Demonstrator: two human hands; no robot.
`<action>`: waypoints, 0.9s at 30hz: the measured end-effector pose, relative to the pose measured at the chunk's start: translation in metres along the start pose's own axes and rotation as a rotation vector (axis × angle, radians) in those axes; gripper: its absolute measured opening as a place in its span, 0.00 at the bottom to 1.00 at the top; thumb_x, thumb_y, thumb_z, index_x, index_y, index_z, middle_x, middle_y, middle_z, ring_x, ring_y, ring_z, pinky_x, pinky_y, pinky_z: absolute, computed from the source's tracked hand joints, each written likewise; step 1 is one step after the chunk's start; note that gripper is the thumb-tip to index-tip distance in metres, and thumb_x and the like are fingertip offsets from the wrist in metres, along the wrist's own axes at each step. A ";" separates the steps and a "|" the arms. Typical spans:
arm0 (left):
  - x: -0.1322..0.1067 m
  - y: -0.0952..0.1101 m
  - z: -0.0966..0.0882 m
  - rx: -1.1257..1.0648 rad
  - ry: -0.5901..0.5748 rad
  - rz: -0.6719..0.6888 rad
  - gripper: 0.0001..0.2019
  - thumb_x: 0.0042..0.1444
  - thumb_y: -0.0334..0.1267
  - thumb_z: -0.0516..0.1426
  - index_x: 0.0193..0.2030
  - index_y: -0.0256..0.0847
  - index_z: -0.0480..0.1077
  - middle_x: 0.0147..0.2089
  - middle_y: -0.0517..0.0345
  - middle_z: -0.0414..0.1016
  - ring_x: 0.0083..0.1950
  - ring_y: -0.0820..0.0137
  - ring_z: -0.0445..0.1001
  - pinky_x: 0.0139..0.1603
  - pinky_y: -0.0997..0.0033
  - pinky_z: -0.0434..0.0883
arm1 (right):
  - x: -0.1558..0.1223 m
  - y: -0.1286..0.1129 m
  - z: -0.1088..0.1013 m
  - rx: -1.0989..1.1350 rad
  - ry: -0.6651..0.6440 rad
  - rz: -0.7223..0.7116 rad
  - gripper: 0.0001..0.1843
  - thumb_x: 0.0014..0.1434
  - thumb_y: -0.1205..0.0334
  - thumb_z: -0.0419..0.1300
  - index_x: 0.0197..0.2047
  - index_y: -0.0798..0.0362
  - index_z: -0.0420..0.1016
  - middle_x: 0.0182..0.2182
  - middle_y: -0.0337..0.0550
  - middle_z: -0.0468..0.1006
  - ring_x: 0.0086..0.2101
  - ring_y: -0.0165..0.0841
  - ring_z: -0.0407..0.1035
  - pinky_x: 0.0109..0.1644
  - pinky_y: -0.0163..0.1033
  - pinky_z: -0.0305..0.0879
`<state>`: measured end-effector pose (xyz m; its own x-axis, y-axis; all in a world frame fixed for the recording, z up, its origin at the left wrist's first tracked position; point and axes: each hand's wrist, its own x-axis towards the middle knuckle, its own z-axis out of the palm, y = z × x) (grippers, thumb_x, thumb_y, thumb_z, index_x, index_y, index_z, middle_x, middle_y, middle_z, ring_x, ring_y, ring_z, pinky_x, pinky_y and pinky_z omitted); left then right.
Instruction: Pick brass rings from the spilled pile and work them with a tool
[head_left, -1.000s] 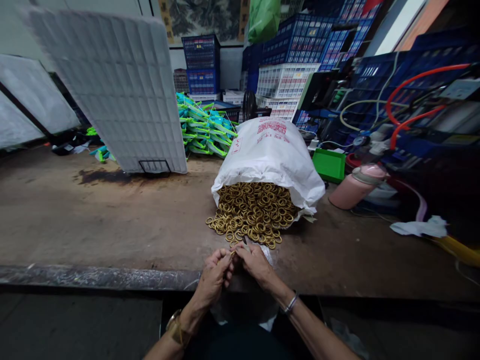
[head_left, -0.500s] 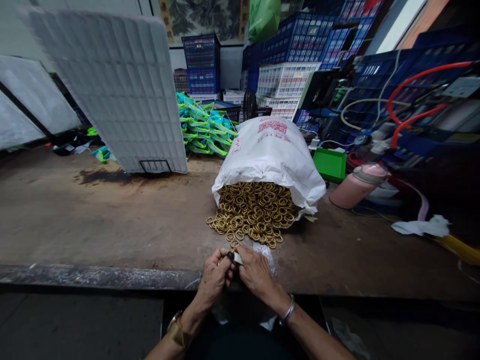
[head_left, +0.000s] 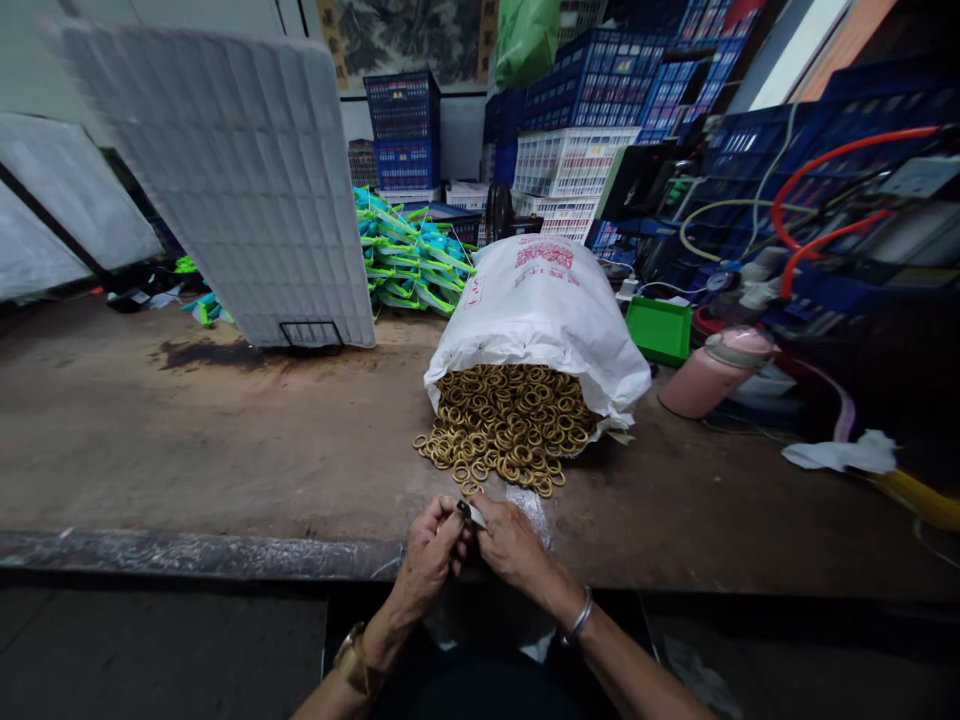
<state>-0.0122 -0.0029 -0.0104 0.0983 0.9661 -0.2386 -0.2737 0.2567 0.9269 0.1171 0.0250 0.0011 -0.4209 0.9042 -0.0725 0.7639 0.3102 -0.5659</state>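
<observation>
My left hand [head_left: 429,556] and my right hand [head_left: 513,543] meet at the near edge of the workbench [head_left: 225,450], fingers pinched together around a small dark and white piece [head_left: 471,513] held between them. Just beyond my fingertips lies a spill of several brass-coloured rings [head_left: 504,425] pouring out of a white woven sack [head_left: 544,300] that lies on its side with its mouth towards me. A gold watch sits on my left wrist, a silver bangle on my right.
A white gridded panel [head_left: 232,180] leans at the back left. Teal and green bundles [head_left: 409,255] are piled behind the sack. A green tray [head_left: 660,330], a pink flask [head_left: 712,372], red hoses and blue crates [head_left: 600,75] crowd the right side.
My hands drew slightly back towards me from the ring pile and stayed pinched together. A small dark and white piece now shows between the fingertips.
</observation>
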 end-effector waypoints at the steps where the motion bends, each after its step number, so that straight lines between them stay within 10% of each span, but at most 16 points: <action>1: 0.000 -0.001 -0.001 0.007 0.001 0.004 0.15 0.49 0.50 0.56 0.31 0.40 0.59 0.22 0.67 0.62 0.17 0.83 0.57 0.14 0.85 0.55 | 0.000 0.001 0.000 0.024 -0.032 -0.015 0.12 0.47 0.74 0.46 0.33 0.53 0.66 0.26 0.40 0.73 0.26 0.28 0.64 0.28 0.33 0.46; 11: -0.016 0.013 0.001 -0.257 -0.096 -0.115 0.14 0.49 0.46 0.58 0.30 0.40 0.58 0.21 0.67 0.64 0.16 0.82 0.58 0.15 0.84 0.54 | 0.012 0.024 -0.001 -0.272 0.080 0.226 0.14 0.52 0.74 0.46 0.40 0.53 0.65 0.29 0.43 0.75 0.28 0.30 0.67 0.28 0.34 0.46; 27: -0.003 0.005 -0.017 -0.598 -0.008 -0.263 0.13 0.43 0.37 0.62 0.35 0.37 0.66 0.27 0.60 0.69 0.24 0.78 0.67 0.17 0.84 0.56 | 0.029 0.011 0.011 -0.215 0.257 0.228 0.06 0.55 0.67 0.50 0.36 0.50 0.65 0.32 0.39 0.74 0.34 0.31 0.68 0.31 0.34 0.48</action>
<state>-0.0299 -0.0045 -0.0103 0.2412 0.8693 -0.4314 -0.7241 0.4571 0.5164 0.1078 0.0516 -0.0162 -0.1140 0.9924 0.0467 0.9198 0.1232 -0.3726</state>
